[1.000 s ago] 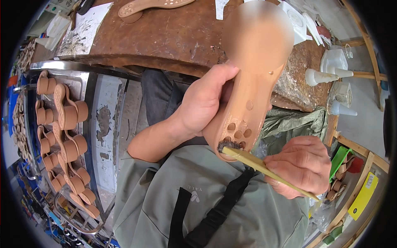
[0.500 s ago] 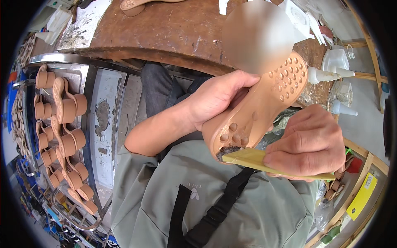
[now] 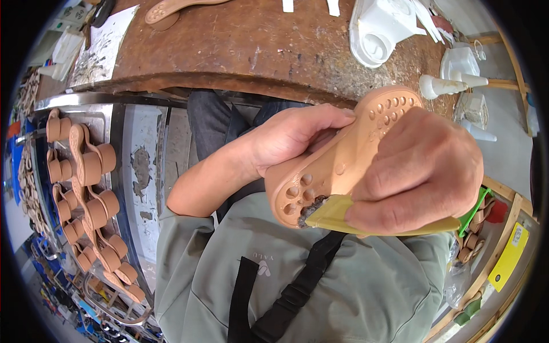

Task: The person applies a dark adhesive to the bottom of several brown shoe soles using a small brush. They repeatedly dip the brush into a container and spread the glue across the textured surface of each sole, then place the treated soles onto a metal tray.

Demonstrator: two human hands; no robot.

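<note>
A tan shoe sole (image 3: 327, 166) with round dimples at both ends is held tilted above my lap, its dimpled face toward me. My left hand (image 3: 294, 136) grips it from the left edge, thumb along the side and the other fingers mostly hidden behind. My right hand (image 3: 420, 180) is closed round the flat yellow handle of a brush (image 3: 330, 212). The brush's dark bristles touch the near, narrower end of the sole, beside several dimples. A glossy wet-looking sheen shows on that end.
A brown worktable (image 3: 240, 51) spans the far side, holding another tan sole (image 3: 163, 16), a white plastic container (image 3: 374, 46) and a white nozzle bottle (image 3: 440, 87). At left, a metal rack (image 3: 108, 188) carries several tan soles. A yellow tag (image 3: 509, 256) hangs at right.
The sole has shifted left in view, and the brush has moved from its end tip toward the right edge. My right hand has risen, covering more of the sole. The view has shifted slightly.
</note>
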